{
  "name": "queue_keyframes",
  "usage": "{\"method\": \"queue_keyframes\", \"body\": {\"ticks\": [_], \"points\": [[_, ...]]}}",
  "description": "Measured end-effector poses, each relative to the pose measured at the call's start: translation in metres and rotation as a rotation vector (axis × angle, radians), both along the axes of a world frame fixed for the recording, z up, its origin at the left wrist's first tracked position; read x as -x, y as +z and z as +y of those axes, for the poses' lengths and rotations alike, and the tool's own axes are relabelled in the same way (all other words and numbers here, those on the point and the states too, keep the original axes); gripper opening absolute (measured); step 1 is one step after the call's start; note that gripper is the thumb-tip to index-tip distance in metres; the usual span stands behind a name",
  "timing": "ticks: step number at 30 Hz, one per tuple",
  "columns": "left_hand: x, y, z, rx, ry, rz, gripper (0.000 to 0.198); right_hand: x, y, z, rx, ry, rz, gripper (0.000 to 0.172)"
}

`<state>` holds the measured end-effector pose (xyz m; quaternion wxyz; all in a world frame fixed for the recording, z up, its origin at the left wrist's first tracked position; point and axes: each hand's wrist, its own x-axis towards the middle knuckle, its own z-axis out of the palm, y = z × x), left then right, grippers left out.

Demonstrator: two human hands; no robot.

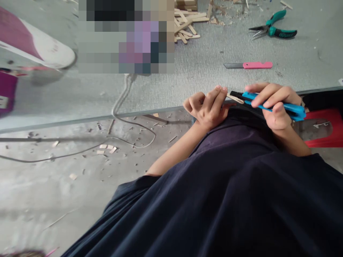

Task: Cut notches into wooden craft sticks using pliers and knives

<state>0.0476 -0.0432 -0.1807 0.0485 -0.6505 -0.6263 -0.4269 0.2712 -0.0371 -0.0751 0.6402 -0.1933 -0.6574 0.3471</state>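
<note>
Just in front of the table's near edge, my left hand (210, 107) pinches a small wooden stick (235, 98), whose free end points right. My right hand (278, 101) is wrapped around a blue utility knife (285, 108). The knife's dark front end lies over the stick, close to my left fingertips. Whether the blade touches the wood I cannot tell. On the table beyond my hands lies a pink-handled craft knife (257, 65), its blade pointing left.
Green-handled pliers (276, 28) lie open at the back right of the table (203, 71). A pile of wooden sticks (189, 26) is at the back. A white cable (120, 103) hangs over the edge. A white-and-pink bottle (40, 43) lies left; a red stool (321, 125) stands right.
</note>
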Motion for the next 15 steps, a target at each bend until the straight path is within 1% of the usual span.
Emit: {"method": "queue_keyframes", "body": {"ticks": [1,2,6,10,15], "points": [[0.000,0.000,0.000,-0.002,0.006,-0.001,0.069,0.006,0.006,0.003,-0.061,0.046,0.067,0.041],[-0.001,0.000,0.000,-0.002,0.010,-0.002,0.068,0.011,0.012,0.007,-0.093,0.114,0.090,0.043],[-0.002,-0.002,0.000,0.002,0.007,0.001,0.070,0.033,0.031,0.014,-0.131,0.242,0.165,0.065],[-0.002,-0.003,0.001,-0.038,0.034,0.033,0.062,0.047,0.044,0.011,-0.082,0.266,0.197,0.069],[-0.002,-0.004,0.001,-0.058,0.047,0.051,0.055,0.055,0.060,0.010,0.009,0.282,0.104,0.071]]}}
